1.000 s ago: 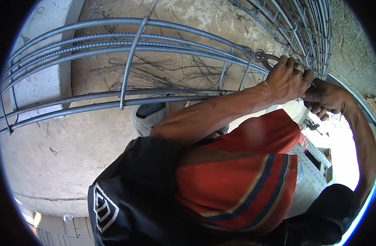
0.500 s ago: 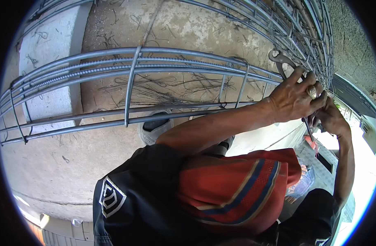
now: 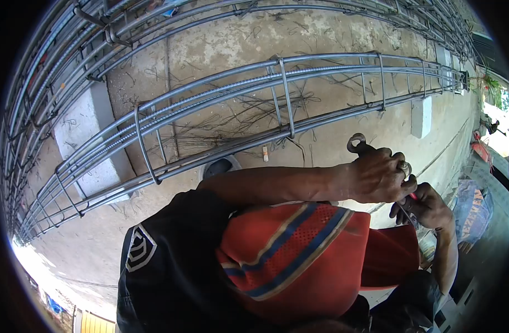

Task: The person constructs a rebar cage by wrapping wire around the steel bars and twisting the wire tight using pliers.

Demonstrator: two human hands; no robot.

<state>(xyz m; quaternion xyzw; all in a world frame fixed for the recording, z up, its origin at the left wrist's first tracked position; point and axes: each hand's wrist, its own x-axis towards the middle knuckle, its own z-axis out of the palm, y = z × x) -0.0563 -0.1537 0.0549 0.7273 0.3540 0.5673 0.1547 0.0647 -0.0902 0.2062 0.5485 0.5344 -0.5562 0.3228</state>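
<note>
My left hand (image 3: 381, 175), with a ring on one finger, is closed around a pair of dark metal pincers (image 3: 358, 145). Their curved jaw end sticks out above the knuckles. Just below and to the right, my right hand (image 3: 429, 206) has its fingers closed at the handle end, where a bit of red and a thin metal length show. My fingers hide most of the tool. Beyond both hands, apart from them, a long rebar cage (image 3: 290, 123) with square stirrups stretches across the view.
More rebar cages (image 3: 29, 111) are stacked at the left and along the top. White blocks (image 3: 90, 130) stand under the cage, another block (image 3: 422, 116) farther right. Loose tie wires (image 3: 232, 119) litter the concrete floor (image 3: 343, 147). A printed sack (image 3: 470, 208) lies at right.
Both hands and the pincers have come down, away from the stacked bars at upper right, toward my body. The view has swung, showing more of the cage's right end.
</note>
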